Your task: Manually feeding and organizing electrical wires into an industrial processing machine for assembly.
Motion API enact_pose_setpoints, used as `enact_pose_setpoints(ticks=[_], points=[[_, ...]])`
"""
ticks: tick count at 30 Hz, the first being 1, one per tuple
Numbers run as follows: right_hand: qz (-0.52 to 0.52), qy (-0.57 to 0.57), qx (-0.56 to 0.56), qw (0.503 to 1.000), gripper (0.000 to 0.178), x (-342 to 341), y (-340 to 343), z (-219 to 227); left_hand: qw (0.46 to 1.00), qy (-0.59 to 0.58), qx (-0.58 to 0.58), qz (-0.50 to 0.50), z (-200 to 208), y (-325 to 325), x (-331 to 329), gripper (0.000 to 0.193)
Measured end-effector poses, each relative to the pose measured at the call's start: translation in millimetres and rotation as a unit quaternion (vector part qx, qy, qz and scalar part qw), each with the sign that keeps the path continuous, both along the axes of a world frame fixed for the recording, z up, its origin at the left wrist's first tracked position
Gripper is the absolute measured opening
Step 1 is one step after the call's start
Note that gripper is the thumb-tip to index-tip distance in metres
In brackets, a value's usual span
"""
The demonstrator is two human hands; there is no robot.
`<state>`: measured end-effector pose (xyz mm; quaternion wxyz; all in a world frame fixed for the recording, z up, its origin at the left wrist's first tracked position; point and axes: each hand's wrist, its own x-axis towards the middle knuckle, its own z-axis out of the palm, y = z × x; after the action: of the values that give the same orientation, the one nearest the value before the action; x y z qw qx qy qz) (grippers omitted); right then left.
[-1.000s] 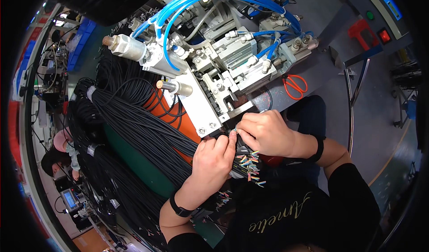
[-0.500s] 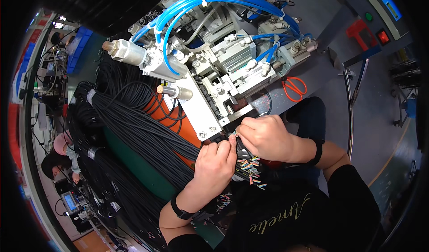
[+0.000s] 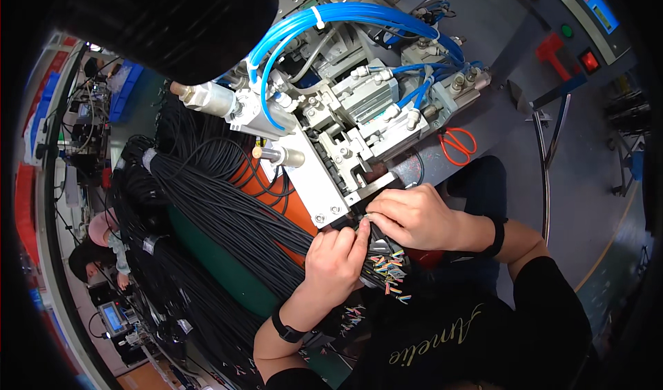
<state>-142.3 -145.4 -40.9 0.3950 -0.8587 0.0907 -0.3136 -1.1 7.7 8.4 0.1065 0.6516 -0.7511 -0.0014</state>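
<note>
Both hands meet at the near end of a metal pneumatic machine (image 3: 345, 141). My left hand (image 3: 333, 260) is closed, its thumb and finger pinched at the end of a black cable whose tip is mostly covered by fingers. From the right, my right hand (image 3: 411, 217) pinches at the same spot, its fingertips pressed together around the thin wire ends. Just under the hands fans out a bunch of stripped cable ends (image 3: 390, 272) with coloured wires. The machine's metal plate (image 3: 311, 183) lies just beyond my left fingers.
Thick bundles of black cable (image 3: 228, 203) run along the left over an orange surface (image 3: 293, 210) and a green one. Red-handled scissors (image 3: 457, 146) lie right of the machine. Blue air hoses (image 3: 359, 10) arch above it. A person (image 3: 103, 245) sits at far left.
The view has shifted slightly, so the machine appears a little farther right and lower. Both hands stay pinched together at the cable end, with small finger movements.
</note>
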Motion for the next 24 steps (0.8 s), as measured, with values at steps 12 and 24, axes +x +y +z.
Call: enact_pose_setpoints(ticks=[12,24], points=[[0.035,0.084,0.333,0.939,0.009,-3.5,-4.6,-2.8,0.998,0.051,0.012,0.038,14.5,-4.9,0.3,0.052],[0.074,0.058,0.154,0.984,0.018,-14.8,-0.9,11.9,0.985,0.060,0.004,0.161,-7.1,26.6,9.8,0.043]])
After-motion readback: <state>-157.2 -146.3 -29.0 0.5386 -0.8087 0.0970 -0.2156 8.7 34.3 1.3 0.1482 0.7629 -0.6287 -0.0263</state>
